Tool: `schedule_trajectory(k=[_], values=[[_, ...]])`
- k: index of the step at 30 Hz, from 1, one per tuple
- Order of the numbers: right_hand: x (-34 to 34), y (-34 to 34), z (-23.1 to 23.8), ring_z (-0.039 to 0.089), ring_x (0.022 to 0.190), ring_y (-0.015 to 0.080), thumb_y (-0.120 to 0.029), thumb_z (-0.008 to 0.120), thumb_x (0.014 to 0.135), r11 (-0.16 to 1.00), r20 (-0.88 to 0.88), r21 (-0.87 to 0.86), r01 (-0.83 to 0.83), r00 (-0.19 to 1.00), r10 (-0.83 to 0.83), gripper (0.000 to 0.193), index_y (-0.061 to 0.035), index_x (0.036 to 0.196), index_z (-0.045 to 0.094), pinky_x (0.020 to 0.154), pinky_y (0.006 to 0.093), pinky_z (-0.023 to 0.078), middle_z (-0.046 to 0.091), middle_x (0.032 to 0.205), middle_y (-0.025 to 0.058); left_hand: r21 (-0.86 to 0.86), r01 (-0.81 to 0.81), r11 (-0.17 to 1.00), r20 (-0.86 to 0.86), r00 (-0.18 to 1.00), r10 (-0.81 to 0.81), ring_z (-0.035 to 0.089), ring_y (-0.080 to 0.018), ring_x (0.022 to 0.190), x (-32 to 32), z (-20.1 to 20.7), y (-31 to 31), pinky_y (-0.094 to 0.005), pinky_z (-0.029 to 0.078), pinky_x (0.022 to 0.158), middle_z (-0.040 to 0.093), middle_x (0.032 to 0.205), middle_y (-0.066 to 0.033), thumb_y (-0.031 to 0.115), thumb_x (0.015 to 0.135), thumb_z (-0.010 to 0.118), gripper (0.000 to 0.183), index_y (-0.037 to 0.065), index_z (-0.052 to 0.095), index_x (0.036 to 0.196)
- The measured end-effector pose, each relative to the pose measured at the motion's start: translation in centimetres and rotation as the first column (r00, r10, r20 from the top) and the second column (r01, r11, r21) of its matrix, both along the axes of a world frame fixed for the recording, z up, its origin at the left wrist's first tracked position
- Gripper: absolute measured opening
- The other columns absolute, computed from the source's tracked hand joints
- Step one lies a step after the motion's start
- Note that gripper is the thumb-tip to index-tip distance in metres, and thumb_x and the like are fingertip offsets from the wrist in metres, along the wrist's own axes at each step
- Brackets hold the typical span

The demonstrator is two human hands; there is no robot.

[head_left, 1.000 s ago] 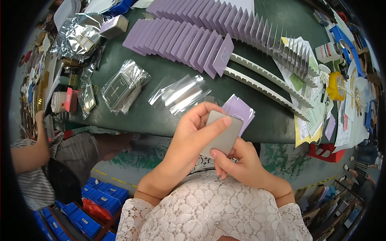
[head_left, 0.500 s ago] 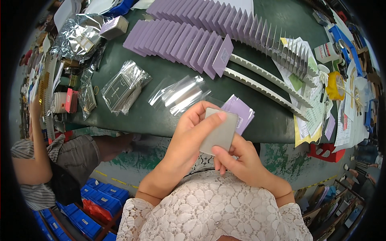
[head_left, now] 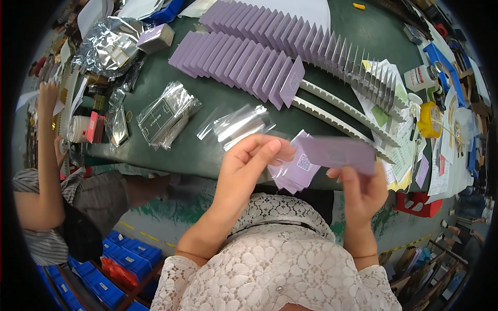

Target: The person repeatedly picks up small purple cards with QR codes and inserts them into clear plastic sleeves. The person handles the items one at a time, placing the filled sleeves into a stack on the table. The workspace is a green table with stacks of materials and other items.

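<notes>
Drawn apart since the earlier frame, the two hands now stand separately, with a purple card (head_left: 340, 153) swung out to the right, its purple side showing where I had a grey face.

In the head view, I see the right hand (head_left: 363, 191) grasping that card along its near edge, above the near side of the green table (head_left: 176, 161); the left hand (head_left: 249, 160) has thumb and fingertips drawn together, but I cannot tell whether they pinch clear film. I judge it best carried by the edges, with light pressure, kept clear of the loose cards (head_left: 298, 174) just left of it. It looks thin, flat and oblong, smeared by motion, with a patch too blurred to read. Farther off, rows of upright cards (head_left: 233, 59) lean along slotted rails (head_left: 336, 121).
</notes>
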State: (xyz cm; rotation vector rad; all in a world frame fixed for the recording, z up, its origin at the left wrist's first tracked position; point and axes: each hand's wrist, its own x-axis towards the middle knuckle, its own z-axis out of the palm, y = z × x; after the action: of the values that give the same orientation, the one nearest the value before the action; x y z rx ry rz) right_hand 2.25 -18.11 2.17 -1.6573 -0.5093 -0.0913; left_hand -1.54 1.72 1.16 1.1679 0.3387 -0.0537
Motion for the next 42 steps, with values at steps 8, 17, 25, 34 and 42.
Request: schedule_trajectory(k=[8, 17, 25, 34, 42], values=[[1.1, 0.6, 1.9, 0.063, 0.075, 0.0128, 0.002, 0.058, 0.090, 0.987, -0.307, 0.153, -0.054, 0.947, 0.099, 0.009, 0.0035, 0.098, 0.055, 0.069, 0.0244, 0.050, 0.065, 0.088, 0.0091, 0.051, 0.122, 0.991, 0.077, 0.989, -0.126, 0.064, -0.0129, 0.092, -0.5, 0.3, 0.0, -0.0256, 0.049, 0.081, 0.069, 0.097, -0.0106, 0.013, 0.093, 0.060, 0.019, -0.003, 0.067, 0.100], [1.4, 1.3, 1.2, 0.059, 0.076, 0.0113, 0.005, 0.061, 0.086, 0.991, -0.397, 0.066, -0.120, 0.907, 0.136, 0.039, 0.0053, 0.124, 0.050, 0.066, 0.0214, 0.047, 0.061, 0.097, 0.0083, 0.297, 0.291, 0.909, 0.001, 0.952, -0.305, 0.049, -0.0018, 0.066, -1.1, 0.0, 1.3, -0.0219, 0.041, 0.056, 0.060, 0.072, 0.0012, 0.017, 0.089, 0.066, 0.020, -0.003, 0.067, 0.092], [-0.3, 4.1, -0.3, 0.059, 0.074, 0.0122, 0.003, 0.061, 0.086, 0.941, -0.249, -0.133, -0.312, 0.929, 0.273, 0.044, 0.0018, 0.129, 0.052, 0.068, 0.0242, 0.048, 0.063, 0.095, 0.0088, 0.309, 0.198, 0.930, 0.158, 0.954, -0.256, 0.056, -0.0037, 0.078, -1.0, 0.7, 3.6, -0.0217, 0.046, 0.067, 0.066, 0.086, -0.0017, 0.016, 0.092, 0.064, 0.019, -0.001, 0.063, 0.099], [0.4, 7.3, 1.1, 0.056, 0.076, 0.0093, 0.001, 0.056, 0.090, 0.950, -0.302, -0.006, -0.313, 0.906, 0.296, 0.043, 0.0038, 0.132, 0.045, 0.068, 0.0212, 0.046, 0.058, 0.087, 0.0051, 0.138, -0.380, 0.915, 0.275, 0.902, 0.333, 0.065, -0.0139, 0.064, -3.3, 0.7, 13.6, -0.0239, 0.053, 0.049, 0.065, 0.085, -0.0073, 0.010, 0.091, 0.060, 0.015, 0.001, 0.057, 0.102], [0.9, 5.6, 0.5, 0.055, 0.074, 0.0092, -0.002, 0.053, 0.093, 0.971, -0.318, -0.113, -0.210, 0.934, 0.165, 0.024, 0.0036, 0.115, 0.057, 0.065, 0.0215, 0.044, 0.056, 0.084, 0.0040, 0.512, -0.854, 0.093, 0.515, 0.392, 0.762, 0.065, -0.0202, 0.054, -1.5, -2.9, 37.0, -0.0293, 0.053, 0.043, 0.064, 0.084, -0.0191, 0.003, 0.092, 0.051, 0.020, -0.009, 0.049, 0.108]])
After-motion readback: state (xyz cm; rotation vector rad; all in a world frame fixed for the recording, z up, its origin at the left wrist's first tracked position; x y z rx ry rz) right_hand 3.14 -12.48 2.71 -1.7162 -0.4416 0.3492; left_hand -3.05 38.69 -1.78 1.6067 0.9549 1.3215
